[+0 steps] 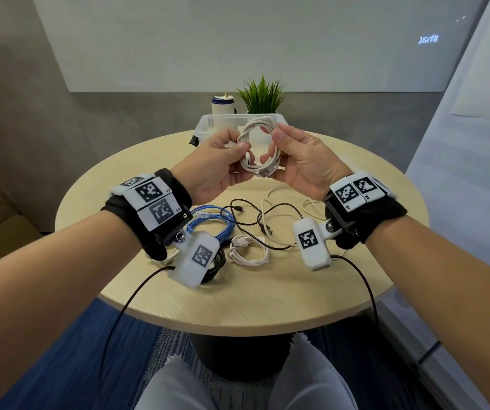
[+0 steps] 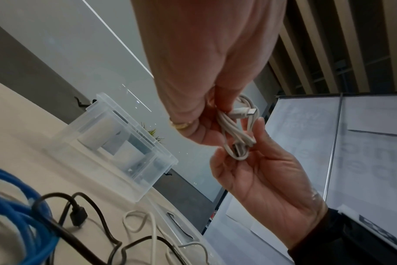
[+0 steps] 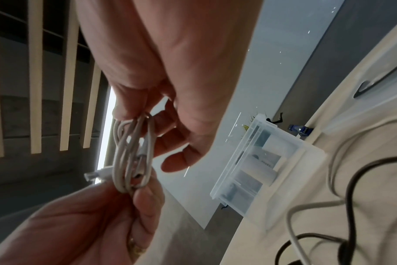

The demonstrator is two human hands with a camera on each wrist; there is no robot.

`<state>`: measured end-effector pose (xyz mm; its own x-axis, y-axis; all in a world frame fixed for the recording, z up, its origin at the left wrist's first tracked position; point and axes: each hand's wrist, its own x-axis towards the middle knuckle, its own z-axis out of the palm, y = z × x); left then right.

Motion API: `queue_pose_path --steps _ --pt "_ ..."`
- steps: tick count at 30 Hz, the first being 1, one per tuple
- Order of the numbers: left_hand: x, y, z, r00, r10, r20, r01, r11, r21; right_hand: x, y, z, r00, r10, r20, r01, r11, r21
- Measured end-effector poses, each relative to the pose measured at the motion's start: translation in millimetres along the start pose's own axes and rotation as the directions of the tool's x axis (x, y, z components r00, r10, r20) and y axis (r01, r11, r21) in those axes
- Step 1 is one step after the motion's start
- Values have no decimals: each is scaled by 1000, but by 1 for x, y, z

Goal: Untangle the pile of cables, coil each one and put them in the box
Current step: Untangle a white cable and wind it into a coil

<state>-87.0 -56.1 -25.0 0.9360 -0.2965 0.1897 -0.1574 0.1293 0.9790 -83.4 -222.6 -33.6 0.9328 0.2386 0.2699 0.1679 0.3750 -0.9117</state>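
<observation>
Both hands are raised above the round wooden desk point(image 1: 312, 291) with a coiled white USB cable point(image 1: 260, 146) held between them; the left hand point(image 1: 217, 165) pinches one side of the coil between thumb and curled fingers point(image 2: 218, 100), and the right hand point(image 1: 300, 161) has its thumb and fingers point(image 3: 152, 123) curled round the opposite side; one plug of the cable sticks out near the left thumb, another at the bottom of the coil. The clear plastic box point(image 1: 208, 125) stands at the far edge of the desk, just behind the hands; the coil is in front of it, not inside. Below the wrists, on the desk, lie the other cables: a coiled blue network cable point(image 1: 211, 223) at the left, a loose black cable point(image 1: 255, 214) sprawling across the middle, a small coiled white cable point(image 1: 248, 251) nearer the person, and a loose white cable point(image 1: 270, 199) to the right. Behind the box stand a white canister point(image 1: 223, 109) with a blue band and a small green potted plant point(image 1: 263, 94).
</observation>
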Motion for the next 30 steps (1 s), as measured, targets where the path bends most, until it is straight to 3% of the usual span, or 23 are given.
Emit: queue_pose_path --steps 5,9,16,23,27,30 --pt "0 0 2 1000 -4 1 4 1000 6 3 2 0 1000 15 21 -16 999 32" --pt "0 -1 0 1000 -18 -16 18 1000 -1 0 -3 -3 989 65 130 -68 997 22" --pt "-2 -3 -2 998 -45 -39 46 999 23 0 -8 -7 995 4 100 -7 999 33" --pt "3 -4 0 992 -47 -119 54 997 54 -4 -7 -8 982 95 166 -91 995 -35" --pt "3 -5 -3 991 -54 -121 61 997 52 -3 -4 -8 990 68 125 -54 992 -112" --pt "3 -5 -5 993 -54 -107 62 995 76 0 -4 -6 1000 12 17 -9 992 -128"
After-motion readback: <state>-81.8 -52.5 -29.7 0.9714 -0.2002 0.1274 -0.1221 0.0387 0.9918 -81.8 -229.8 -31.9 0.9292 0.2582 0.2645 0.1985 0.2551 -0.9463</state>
